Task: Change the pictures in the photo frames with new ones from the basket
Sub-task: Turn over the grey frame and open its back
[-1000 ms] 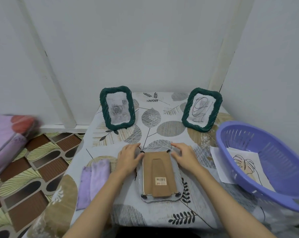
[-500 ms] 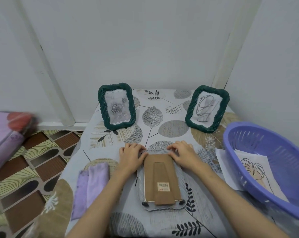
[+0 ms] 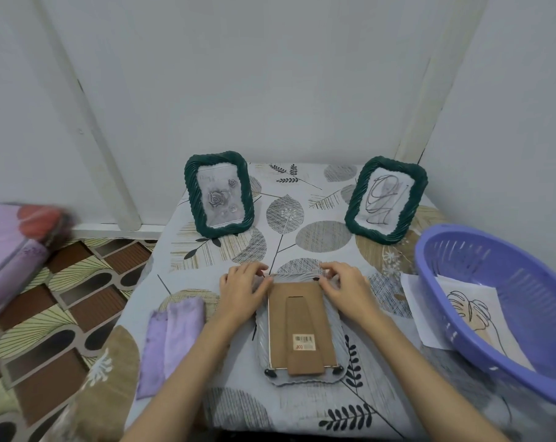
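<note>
A pale photo frame (image 3: 302,333) lies face down in the middle of the table, its brown backing board with stand and barcode sticker upward. My left hand (image 3: 243,290) grips its top left corner with curled fingers. My right hand (image 3: 345,287) grips the top right corner, fingertips at the upper clip. Two dark green frames stand at the back: the left green frame (image 3: 218,194) shows a rose picture, the right green frame (image 3: 386,200) a line drawing. A purple basket (image 3: 481,269) at the right holds a leaf line drawing (image 3: 471,314).
A folded lilac cloth (image 3: 171,339) lies left of the face-down frame. A white sheet (image 3: 415,301) sticks out from under the basket. The table stands in a corner between white walls; patterned floor and a pink bundle (image 3: 11,247) lie to the left.
Both hands slid from the frame's sides up to its top corners, fingers now curled at the upper edge. The frame has stayed in place.
</note>
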`<state>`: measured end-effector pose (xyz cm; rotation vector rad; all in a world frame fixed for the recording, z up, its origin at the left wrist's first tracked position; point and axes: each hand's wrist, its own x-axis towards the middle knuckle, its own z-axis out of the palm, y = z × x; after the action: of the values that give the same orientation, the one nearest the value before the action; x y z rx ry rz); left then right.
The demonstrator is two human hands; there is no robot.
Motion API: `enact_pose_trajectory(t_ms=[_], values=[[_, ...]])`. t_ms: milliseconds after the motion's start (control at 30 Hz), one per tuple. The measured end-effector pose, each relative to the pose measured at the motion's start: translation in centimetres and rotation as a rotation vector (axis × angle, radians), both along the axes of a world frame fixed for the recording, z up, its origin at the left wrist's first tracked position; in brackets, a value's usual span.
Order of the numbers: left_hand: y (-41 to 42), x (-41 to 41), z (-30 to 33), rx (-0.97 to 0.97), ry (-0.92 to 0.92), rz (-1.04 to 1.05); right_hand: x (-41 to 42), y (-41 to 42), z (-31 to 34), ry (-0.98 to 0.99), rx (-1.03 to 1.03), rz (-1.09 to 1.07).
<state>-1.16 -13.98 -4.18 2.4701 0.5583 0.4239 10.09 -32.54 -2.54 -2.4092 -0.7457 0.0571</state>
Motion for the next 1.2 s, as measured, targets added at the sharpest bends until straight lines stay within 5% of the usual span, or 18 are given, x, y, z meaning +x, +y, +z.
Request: enact_pose_trajectory(t_ms=[233, 400, 700, 1200], values=[[-0.1, -3.8, -0.3, 0.131, 0.179, -0.135, -9.9, -1.2, 0.5, -0.173, -0.317, -0.131], [-0.7, -4.7, -0.4, 0.087, 0.199, -0.13, -11.6, 0.4, 0.0, -0.074, -0.329, -0.189], [-1.5, -5.3, -0.1, 0.008, 0.142, -0.13, -11.9, 1.1, 0.4, 0.083, 0.139, -0.27], [-1.8, -5.1, -0.3, 0.102, 0.293, -0.153, -11.6, 1.3, 1.3, 0.179, 0.373, -0.303]])
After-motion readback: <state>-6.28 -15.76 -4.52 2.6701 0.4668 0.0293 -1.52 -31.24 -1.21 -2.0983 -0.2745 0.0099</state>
